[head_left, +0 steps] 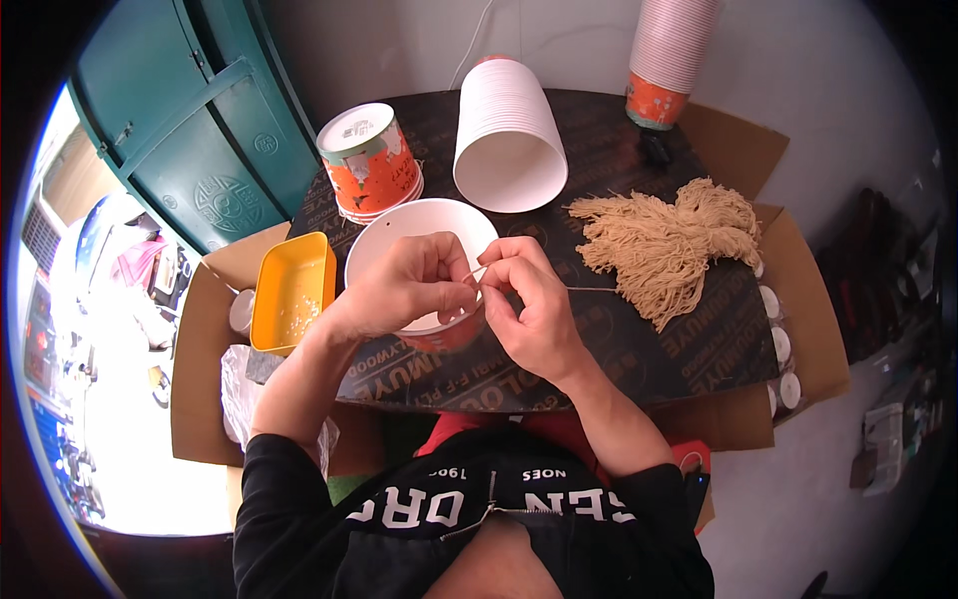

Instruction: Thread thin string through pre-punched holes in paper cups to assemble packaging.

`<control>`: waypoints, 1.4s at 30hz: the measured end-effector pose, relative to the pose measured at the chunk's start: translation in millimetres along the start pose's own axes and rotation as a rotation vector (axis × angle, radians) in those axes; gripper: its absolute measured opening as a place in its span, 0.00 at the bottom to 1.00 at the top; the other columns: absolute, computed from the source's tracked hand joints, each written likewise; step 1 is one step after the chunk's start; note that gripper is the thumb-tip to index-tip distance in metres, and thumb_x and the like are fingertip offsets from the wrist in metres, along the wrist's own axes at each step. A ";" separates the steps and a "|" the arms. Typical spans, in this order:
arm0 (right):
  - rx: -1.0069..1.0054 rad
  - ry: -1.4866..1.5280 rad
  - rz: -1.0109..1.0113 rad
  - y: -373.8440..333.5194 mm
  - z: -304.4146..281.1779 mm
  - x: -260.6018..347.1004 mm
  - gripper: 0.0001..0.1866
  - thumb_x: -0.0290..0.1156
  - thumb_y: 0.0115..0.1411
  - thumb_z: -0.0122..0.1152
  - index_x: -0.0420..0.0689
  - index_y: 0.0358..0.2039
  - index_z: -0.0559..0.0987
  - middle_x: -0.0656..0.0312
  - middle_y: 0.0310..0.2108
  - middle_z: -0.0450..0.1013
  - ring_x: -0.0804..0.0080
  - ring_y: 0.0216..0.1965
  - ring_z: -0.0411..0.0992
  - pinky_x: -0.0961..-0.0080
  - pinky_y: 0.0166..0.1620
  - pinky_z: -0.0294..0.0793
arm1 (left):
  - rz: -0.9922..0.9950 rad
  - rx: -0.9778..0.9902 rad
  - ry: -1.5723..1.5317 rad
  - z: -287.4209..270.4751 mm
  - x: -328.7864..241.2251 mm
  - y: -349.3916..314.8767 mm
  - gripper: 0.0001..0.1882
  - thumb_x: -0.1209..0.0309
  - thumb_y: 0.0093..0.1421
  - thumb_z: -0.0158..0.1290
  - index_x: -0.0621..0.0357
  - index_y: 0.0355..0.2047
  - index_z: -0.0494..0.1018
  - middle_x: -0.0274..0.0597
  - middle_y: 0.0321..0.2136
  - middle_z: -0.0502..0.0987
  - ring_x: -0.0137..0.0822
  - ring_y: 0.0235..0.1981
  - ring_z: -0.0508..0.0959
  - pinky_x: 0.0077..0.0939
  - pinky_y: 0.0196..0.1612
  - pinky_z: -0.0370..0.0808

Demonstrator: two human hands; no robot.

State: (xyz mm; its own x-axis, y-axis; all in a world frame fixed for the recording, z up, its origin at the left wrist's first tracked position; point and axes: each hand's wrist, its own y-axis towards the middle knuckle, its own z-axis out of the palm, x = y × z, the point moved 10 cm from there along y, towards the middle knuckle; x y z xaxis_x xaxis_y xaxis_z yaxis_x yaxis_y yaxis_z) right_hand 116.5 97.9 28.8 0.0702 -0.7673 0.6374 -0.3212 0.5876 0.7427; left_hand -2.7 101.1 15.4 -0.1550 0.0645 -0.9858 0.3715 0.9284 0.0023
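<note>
A thin pale cord (591, 290) is pinched between my left hand (404, 285) and my right hand (529, 304), both with fingers closed. Its tail runs right toward a bundle of tan cords (671, 245) on the table. Under my hands stands an upright paper bucket (424, 215), white inside and orange outside, with a small hole in its far wall. My left hand is over its opening, and the right is by its right rim. Whether the cord passes through the bucket's near wall is hidden by my fingers.
The dark printed table (659, 364) holds upside-down orange buckets (369, 170), a stack of white buckets on its side (509, 140) and a tall stack (671, 60). A yellow tray (317, 262) with small white bits sits left. Cardboard boxes (813, 329) flank the table.
</note>
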 end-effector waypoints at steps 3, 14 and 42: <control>-0.010 -0.040 -0.032 -3.5 0.0 1.1 0.09 0.12 0.52 0.59 0.36 0.32 0.71 0.52 0.41 0.69 0.60 0.37 0.73 0.71 0.37 0.74 | -0.041 -0.051 0.075 -5.3 2.8 -1.0 0.06 0.79 0.57 0.57 0.67 0.31 0.71 0.38 0.24 0.77 0.24 0.27 0.76 0.18 0.31 0.72; -0.033 -0.204 -0.221 -13.8 -1.6 23.2 0.08 0.13 0.53 0.61 0.36 0.33 0.74 0.51 0.40 0.72 0.56 0.38 0.74 0.68 0.41 0.76 | -0.049 -0.082 0.095 -8.4 6.1 -1.3 0.06 0.79 0.56 0.59 0.65 0.30 0.72 0.38 0.25 0.77 0.24 0.27 0.76 0.18 0.31 0.72; 0.133 -0.093 0.057 -4.9 8.2 0.0 0.16 0.12 0.59 0.54 0.33 0.48 0.76 0.51 0.40 0.70 0.55 0.39 0.75 0.67 0.41 0.76 | 0.454 -0.473 0.978 19.6 -30.4 -39.2 0.11 0.76 0.53 0.62 0.61 0.32 0.69 0.47 0.24 0.76 0.50 0.22 0.78 0.39 0.25 0.75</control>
State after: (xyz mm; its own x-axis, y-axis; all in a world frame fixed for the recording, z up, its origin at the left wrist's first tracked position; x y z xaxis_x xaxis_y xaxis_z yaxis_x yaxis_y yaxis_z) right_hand 110.3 92.9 23.5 -0.0371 -0.7579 0.6513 -0.4449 0.5961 0.6684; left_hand 5.4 55.6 42.0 -0.8084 0.4868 -0.3310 0.2288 0.7779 0.5852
